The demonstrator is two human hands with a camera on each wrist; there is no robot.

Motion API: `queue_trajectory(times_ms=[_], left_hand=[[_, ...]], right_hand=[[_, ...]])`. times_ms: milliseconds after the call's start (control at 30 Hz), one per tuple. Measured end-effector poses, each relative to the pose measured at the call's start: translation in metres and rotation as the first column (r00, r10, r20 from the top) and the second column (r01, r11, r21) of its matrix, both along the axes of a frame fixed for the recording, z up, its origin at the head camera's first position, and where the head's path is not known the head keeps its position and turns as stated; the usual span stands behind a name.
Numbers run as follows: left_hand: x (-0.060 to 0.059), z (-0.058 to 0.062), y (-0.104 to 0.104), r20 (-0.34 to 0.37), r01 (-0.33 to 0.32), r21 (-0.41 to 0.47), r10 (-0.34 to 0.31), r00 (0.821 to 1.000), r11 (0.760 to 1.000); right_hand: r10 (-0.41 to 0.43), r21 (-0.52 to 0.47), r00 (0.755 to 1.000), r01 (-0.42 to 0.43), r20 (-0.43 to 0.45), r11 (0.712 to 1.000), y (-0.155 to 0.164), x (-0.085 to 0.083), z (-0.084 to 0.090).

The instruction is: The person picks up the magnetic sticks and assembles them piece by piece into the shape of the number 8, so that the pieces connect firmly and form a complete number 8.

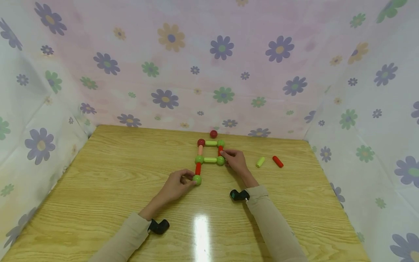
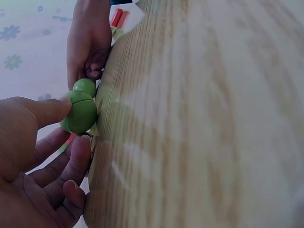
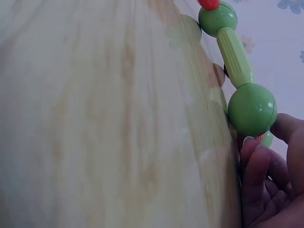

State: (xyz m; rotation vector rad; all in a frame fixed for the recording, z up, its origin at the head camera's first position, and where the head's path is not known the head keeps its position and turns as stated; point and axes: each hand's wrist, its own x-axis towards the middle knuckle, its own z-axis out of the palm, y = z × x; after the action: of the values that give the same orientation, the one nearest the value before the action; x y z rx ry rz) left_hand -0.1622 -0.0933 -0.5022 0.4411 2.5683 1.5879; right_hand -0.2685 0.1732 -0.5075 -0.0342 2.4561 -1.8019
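A frame of balls and rods lies on the table, a square with one rod and ball sticking out toward me. My left hand (image 1: pixel 176 186) pinches the nearest green ball (image 1: pixel 197 179), which joins a red rod (image 1: pixel 198 169). In the left wrist view thumb and fingers hold that green ball (image 2: pixel 81 113). At the square's right side, my right hand (image 1: pixel 236 162) grips a red rod (image 1: pixel 220 150) beside the near right green ball (image 1: pixel 220 160). The right wrist view shows this ball (image 3: pixel 252 109) joined to a yellow-green rod (image 3: pixel 235 57); the gripped rod is mostly hidden.
A loose dark red ball (image 1: pixel 214 134) sits behind the frame, near the flowered cloth (image 1: pixel 196 72). To the right lie a yellow-green rod (image 1: pixel 260 162) and a red rod (image 1: pixel 278 161). Flowered cloth bounds the wooden table (image 1: pixel 124 163) at the back and sides.
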Motion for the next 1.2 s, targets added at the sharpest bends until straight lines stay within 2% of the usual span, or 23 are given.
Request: queue_trajectory(times_ms=[233,367,467,667,833,1200], left_hand=[[-0.001,-0.001,-0.001,0.000,0.009,0.013,-0.009,1.000,1.000],[-0.002,-0.002,-0.001,0.012,0.026,0.037,-0.026,1.000,0.999],[-0.003,-0.003,0.000,0.020,0.038,0.048,-0.039,0.999,0.998],[-0.005,-0.003,0.001,0.028,0.042,0.043,-0.043,0.999,0.998],[-0.007,0.000,0.004,0.027,0.048,0.032,-0.049,0.998,0.998],[-0.007,0.002,0.007,0.020,0.049,0.018,-0.050,0.999,0.999]], right_hand=[[0.091,-0.017,0.996,-0.091,0.008,0.996,0.005,0.000,0.001],[0.141,0.008,0.990,-0.141,0.017,0.990,0.004,0.012,0.022],[0.187,0.008,0.982,-0.187,0.026,0.982,0.005,0.015,0.029],[0.231,0.028,0.973,-0.230,-0.025,0.973,0.012,0.002,-0.001],[0.229,0.066,0.972,-0.225,-0.055,0.972,0.013,0.003,-0.004],[0.263,0.066,0.962,-0.259,-0.066,0.964,0.015,0.006,-0.004]])
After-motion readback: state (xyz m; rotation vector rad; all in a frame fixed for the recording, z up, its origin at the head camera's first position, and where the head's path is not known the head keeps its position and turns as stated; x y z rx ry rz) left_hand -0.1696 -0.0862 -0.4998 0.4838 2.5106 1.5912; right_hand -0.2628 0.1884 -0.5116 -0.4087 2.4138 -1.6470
